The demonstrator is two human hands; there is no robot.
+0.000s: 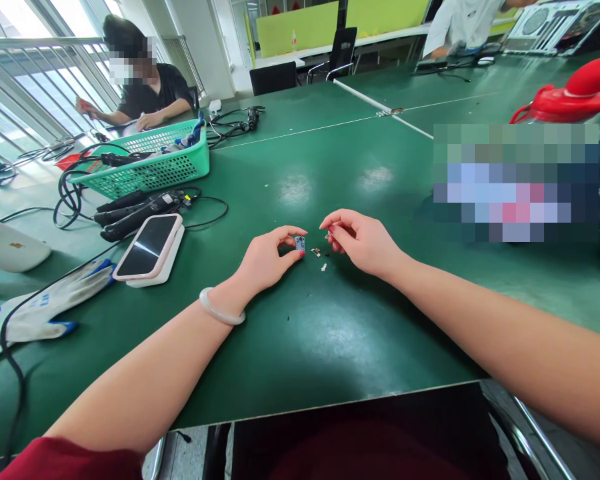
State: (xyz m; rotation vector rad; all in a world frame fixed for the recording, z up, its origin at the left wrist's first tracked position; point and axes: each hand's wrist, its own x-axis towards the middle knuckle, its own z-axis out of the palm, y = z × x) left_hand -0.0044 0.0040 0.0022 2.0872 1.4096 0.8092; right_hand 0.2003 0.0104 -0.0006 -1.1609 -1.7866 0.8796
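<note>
Between the thumb and forefinger of my left hand (273, 257) is a small blue-grey circuit board (300, 243), held on edge above the table. My right hand (355, 240) is a short way to its right, thumb and fingers pinched together. Something tiny and pale shows at those fingertips, too small to name. On the green tabletop below and between the hands lie a small metallic-looking piece (316, 252) and a white scrap (323, 267). Neither hand touches these.
To the left lie a phone on a white box (150, 248), a white-and-blue work glove (55, 303), black corded tools (140, 213) and a green basket (155, 163) of cables. Black cables cross the table's left side. A red-lidded bottle (565, 103) stands right. Two other people sit farther back.
</note>
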